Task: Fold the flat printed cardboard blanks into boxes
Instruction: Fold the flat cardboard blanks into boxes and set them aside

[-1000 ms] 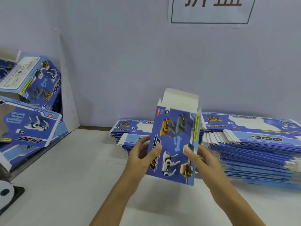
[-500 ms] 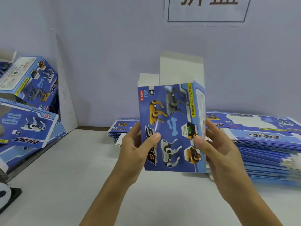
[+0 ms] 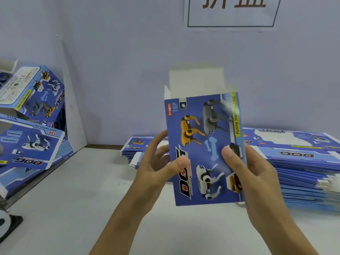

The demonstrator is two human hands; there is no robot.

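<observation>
I hold a blue printed box (image 3: 204, 144) upright in front of me, its dog-picture face toward me and its white top flaps standing open. My left hand (image 3: 158, 168) grips the box's left edge, thumb on the front and fingers behind. My right hand (image 3: 246, 173) grips the right edge, thumb pressed on the front face. Behind the box lie flat printed blanks: a small stack (image 3: 136, 146) at centre and a tall stack (image 3: 301, 162) on the right.
Several folded boxes (image 3: 35, 115) are piled at the left against the wall. A black-and-white object (image 3: 5, 223) sits at the left edge of the white table (image 3: 73, 208). A paper sign (image 3: 231, 11) hangs on the wall.
The box has come up and nearer to me and squared up to face me, with its side panel now less visible. Both hands kept their hold on its edges.
</observation>
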